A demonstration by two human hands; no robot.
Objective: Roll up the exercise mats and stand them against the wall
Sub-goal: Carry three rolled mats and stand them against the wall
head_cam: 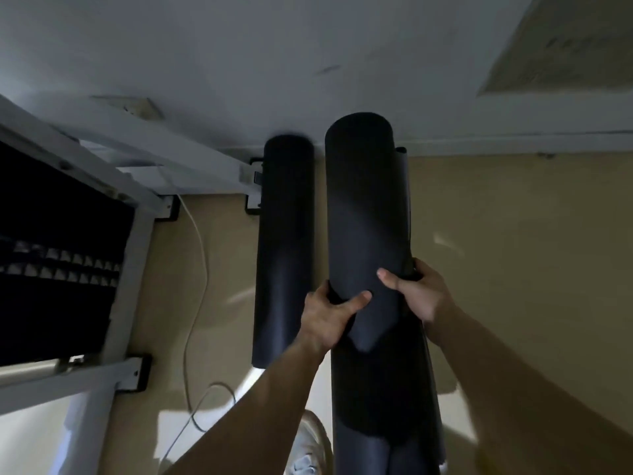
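Fingers (358, 299) of the left hand (325, 317) and the right hand (423, 293) curl round the rolled mat (366, 200) from either side, thumbs pressed on its front, the left one pinning a loose corner of the outer layer. The roll is gripped about mid-length; its long axis runs from below the fingers, near a shoe (311, 440), up past them toward the wall (239, 63). Its outer edge looks slack just above the right fingers. To the left of the fingers, near but apart, a second mat (284, 234) stands on the floor (513, 234) against the wall. The likely next move is straight ahead — setting this roll upright beside that one — and both hands are equally near.
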